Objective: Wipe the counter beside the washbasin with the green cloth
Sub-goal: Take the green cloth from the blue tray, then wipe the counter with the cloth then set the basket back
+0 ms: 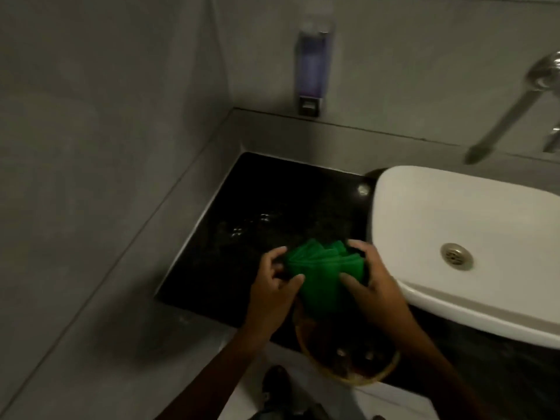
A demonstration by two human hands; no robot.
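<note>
The green cloth (325, 275) is folded into several layers and held between both hands above the near edge of the black counter (257, 207), at roughly 6 o'clock of the frame centre. The left hand (274, 286) grips the cloth's left edge: its fingers are curled around the fold at 9 o'clock of the cloth and the thumb presses onto the cloth's top face. The right hand (374, 277) grips the opposite edge at 3 o'clock of the cloth, fingers curled over the far corner and thumb laid across the top face. Both hands are partly closed on the fabric; neither palm is flat. Whether the cloth's lower end touches the counter cannot be determined, as it is in shadow. The counter is a dark polished slab with small reflected light spots near its centre, bounded by grey wall (106, 147) surfaces at 9 o'clock and 12 o'clock. The white washbasin (454, 237) sits on the counter at 3 o'clock of the cloth, just beside the right hand, with a round metal drain (456, 256) in its bowl. A metal tap (512, 116) projects from the wall at 1 o'clock of the basin; it is blurred. A soap dispenser (312, 65) containing purple liquid is mounted on the wall at 12 o'clock of the cloth, well apart from it. A round basket (348, 368) with a woven rim lies at 6 o'clock of the cloth, between the two forearms; its contents are too dark to identify
</note>
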